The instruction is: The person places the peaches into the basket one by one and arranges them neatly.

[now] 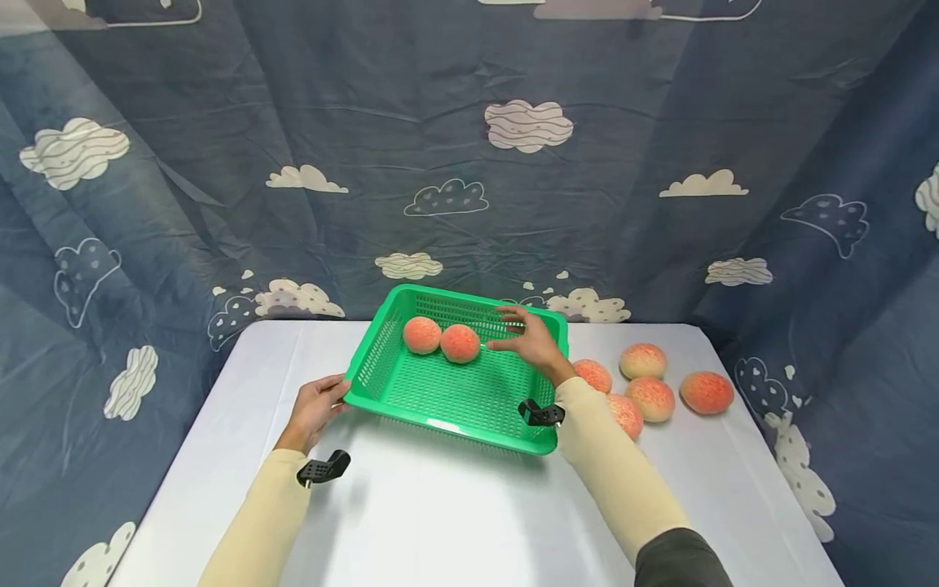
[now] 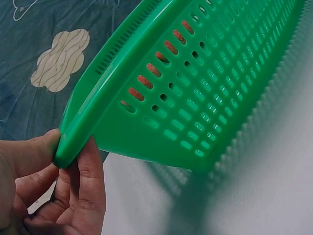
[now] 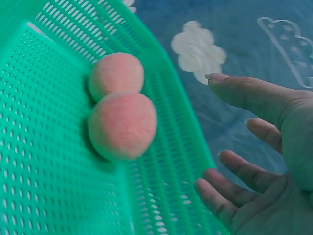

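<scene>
The left hand point(image 1: 314, 410) is gripping the near left corner of a green basket point(image 1: 455, 408), pinching its rim between thumb and fingers, while the right hand point(image 1: 531, 338) is hovering over the basket's right side, its fingers spread apart and holding nothing. Inside the basket, two peaches point(image 1: 460, 344) are lying side by side toward the far left. To the basket's right, five more peaches point(image 1: 707, 393) are resting on the white table point(image 1: 411, 514), and a cloud-patterned cloth point(image 1: 403, 106) is hanging behind.
</scene>
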Motion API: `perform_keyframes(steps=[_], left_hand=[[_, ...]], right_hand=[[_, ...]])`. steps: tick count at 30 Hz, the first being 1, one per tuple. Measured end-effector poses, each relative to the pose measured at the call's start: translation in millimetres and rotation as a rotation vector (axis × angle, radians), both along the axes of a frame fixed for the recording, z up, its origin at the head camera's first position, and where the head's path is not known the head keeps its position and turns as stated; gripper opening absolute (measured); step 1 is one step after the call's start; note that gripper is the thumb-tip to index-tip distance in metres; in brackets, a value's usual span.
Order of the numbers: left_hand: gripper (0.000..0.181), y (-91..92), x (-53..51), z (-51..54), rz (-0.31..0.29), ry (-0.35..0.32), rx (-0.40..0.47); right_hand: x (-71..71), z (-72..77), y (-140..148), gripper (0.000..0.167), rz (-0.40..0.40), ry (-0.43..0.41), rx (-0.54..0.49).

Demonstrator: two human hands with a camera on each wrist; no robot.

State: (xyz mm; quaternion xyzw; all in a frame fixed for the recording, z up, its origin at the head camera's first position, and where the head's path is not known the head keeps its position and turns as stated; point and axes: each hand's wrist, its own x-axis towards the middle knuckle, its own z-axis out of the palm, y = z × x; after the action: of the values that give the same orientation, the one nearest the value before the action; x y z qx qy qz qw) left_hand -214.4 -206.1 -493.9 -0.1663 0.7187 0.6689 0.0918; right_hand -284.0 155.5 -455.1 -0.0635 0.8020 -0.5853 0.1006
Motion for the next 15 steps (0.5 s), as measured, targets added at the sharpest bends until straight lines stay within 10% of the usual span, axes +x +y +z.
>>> perform_keyframes(steps=[15], left_hand=[[0.045,-1.0,2.0,0.1,-0.015,-0.011,-0.015]], right_hand=[[56.3,15.8,70.9,0.063,0.011,0.149,-0.049]])
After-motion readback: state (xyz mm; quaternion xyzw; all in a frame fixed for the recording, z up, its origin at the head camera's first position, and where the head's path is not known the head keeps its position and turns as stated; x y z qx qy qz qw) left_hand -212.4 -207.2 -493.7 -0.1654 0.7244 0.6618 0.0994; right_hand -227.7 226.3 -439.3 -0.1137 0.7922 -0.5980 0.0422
